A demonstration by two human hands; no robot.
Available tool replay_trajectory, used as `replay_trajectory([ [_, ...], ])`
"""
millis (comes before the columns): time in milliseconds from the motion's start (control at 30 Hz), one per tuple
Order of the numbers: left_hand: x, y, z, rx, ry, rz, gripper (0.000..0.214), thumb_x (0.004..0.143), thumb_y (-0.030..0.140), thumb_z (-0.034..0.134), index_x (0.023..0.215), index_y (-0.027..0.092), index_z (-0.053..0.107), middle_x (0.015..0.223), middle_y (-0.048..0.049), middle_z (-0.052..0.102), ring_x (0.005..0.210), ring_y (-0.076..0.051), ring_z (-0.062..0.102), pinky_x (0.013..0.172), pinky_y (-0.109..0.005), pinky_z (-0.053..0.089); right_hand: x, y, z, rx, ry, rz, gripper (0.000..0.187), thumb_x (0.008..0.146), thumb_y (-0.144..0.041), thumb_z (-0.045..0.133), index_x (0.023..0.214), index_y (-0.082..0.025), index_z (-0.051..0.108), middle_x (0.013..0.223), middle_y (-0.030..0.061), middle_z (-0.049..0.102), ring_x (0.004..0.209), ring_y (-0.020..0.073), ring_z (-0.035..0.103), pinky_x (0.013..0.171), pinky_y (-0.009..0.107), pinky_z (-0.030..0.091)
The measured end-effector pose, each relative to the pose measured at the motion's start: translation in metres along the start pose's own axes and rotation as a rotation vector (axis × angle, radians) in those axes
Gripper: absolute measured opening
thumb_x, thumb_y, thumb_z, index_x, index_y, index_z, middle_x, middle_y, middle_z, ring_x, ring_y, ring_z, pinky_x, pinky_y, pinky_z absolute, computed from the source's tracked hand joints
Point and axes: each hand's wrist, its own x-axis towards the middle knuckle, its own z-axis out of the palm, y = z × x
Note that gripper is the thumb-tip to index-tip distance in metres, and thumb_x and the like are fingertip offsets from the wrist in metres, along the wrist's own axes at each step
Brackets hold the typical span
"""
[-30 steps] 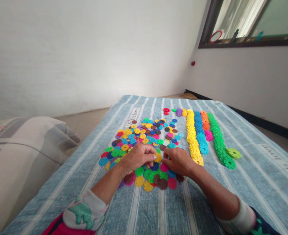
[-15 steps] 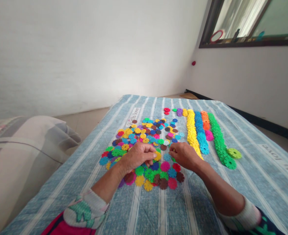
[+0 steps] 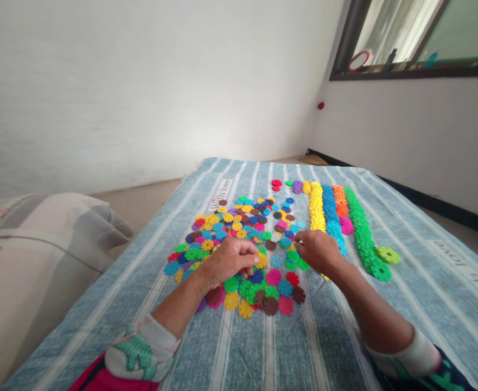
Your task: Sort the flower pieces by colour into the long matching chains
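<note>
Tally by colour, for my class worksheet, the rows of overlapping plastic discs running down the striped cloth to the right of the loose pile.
Yellow row: 1
Blue row: 1
Orange row: 1
Green row: 1
Total: 4 rows
The pink clump below the orange is too short to count as a row.

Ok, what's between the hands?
Head view: loose discs, a yellow disc by the left hand, a blue disc, and a green disc by the right hand.

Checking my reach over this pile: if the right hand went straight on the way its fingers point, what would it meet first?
The right hand would probably first meet a small plastic disc at the pile's edge, though depth is hard to judge.
</note>
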Motion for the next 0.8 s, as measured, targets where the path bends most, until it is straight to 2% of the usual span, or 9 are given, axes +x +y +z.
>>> replay_trajectory([
  [233,0.000,0.000,0.000,-0.001,-0.003,0.002,0.013,0.072,0.027,0.061,0.073,0.014,0.064,0.053,0.0024,0.061,0.050,-0.010,0.057,0.050,-0.021,0.044,-0.001,-0.010,0.007,-0.031,-0.010,0.011,0.027,0.091,-0.037,0.049,0.099,-0.019,0.068,0.093,0.0116,0.071,0.088,0.0268,0.067,0.069,0.032,0.047],
  [800,0.000,0.002,0.003,0.018,0.018,-0.021,0.013,0.071,0.027,0.061,0.072,0.015,0.064,0.052,0.0028,0.062,0.048,-0.009,0.057,0.049,-0.019,0.044,0.002,-0.014,0.016,0.068,0.004,0.029,0.028,0.088,-0.039,0.051,0.101,-0.021,0.067,0.094,0.0105,0.072,0.090,0.0256,0.067,0.072,0.031,0.047],
])
